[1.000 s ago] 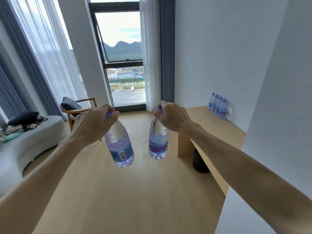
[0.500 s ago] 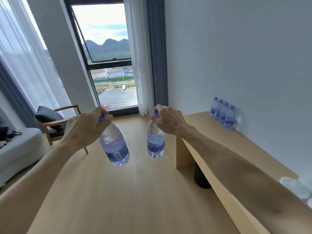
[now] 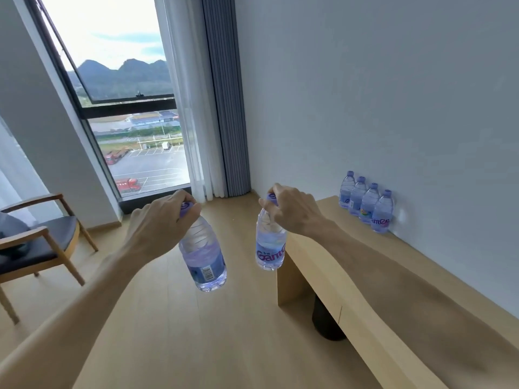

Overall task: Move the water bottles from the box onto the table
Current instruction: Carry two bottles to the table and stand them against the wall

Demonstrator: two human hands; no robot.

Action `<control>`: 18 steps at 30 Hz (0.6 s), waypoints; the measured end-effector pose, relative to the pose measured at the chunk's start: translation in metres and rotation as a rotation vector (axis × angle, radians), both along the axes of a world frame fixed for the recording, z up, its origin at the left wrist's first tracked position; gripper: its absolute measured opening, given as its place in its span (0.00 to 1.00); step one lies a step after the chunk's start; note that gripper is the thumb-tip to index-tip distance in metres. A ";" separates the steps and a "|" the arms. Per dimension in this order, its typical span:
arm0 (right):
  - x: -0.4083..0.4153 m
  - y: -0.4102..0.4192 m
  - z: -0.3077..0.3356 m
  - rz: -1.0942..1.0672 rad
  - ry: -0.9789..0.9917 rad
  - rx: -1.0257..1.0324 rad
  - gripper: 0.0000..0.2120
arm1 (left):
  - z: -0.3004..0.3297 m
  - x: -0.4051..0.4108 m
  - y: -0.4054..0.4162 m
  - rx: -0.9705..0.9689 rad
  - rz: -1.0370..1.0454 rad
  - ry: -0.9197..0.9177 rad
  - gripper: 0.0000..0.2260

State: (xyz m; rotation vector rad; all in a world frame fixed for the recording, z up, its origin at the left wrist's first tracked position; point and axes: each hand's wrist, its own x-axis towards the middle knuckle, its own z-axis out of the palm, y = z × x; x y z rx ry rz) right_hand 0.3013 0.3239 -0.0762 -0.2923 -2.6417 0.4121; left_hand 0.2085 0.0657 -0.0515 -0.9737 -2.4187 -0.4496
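My left hand (image 3: 160, 223) grips the purple cap and neck of a clear water bottle (image 3: 205, 259) that hangs tilted over the wooden floor. My right hand (image 3: 292, 211) holds a second bottle (image 3: 270, 249) by its cap, hanging just left of the end of the long light-wood table (image 3: 379, 265). Several more bottles (image 3: 365, 203) stand in a row on the table against the white wall. The box is out of view.
A wooden armchair with a dark seat (image 3: 47, 242) stands at the left. A tall window (image 3: 123, 113) and grey curtain (image 3: 227, 108) fill the far corner. A black round object (image 3: 325, 321) sits on the floor under the table.
The view has swung right and moved closer to the table. Both hands still carry their bottles, now nearer the table's end and the bottle row.
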 end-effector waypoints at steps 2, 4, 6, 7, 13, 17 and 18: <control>-0.027 0.019 -0.002 -0.048 -0.016 -0.013 0.16 | -0.003 -0.035 0.026 -0.020 -0.046 -0.031 0.12; -0.050 0.039 -0.002 -0.105 -0.023 -0.031 0.16 | -0.005 -0.070 0.053 -0.041 -0.087 -0.052 0.12; -0.070 0.061 -0.001 -0.164 -0.013 -0.045 0.15 | -0.004 -0.104 0.081 -0.045 -0.135 -0.050 0.12; -0.079 0.071 -0.001 -0.193 -0.011 -0.053 0.15 | -0.004 -0.119 0.096 -0.039 -0.165 -0.048 0.12; -0.102 0.138 -0.005 -0.378 -0.024 -0.067 0.17 | -0.012 -0.190 0.189 -0.047 -0.357 -0.078 0.12; -0.101 0.190 -0.015 -0.469 -0.048 -0.078 0.17 | -0.023 -0.212 0.254 -0.079 -0.424 -0.094 0.13; -0.100 0.203 -0.018 -0.492 -0.049 -0.082 0.17 | -0.026 -0.215 0.270 -0.087 -0.441 -0.090 0.13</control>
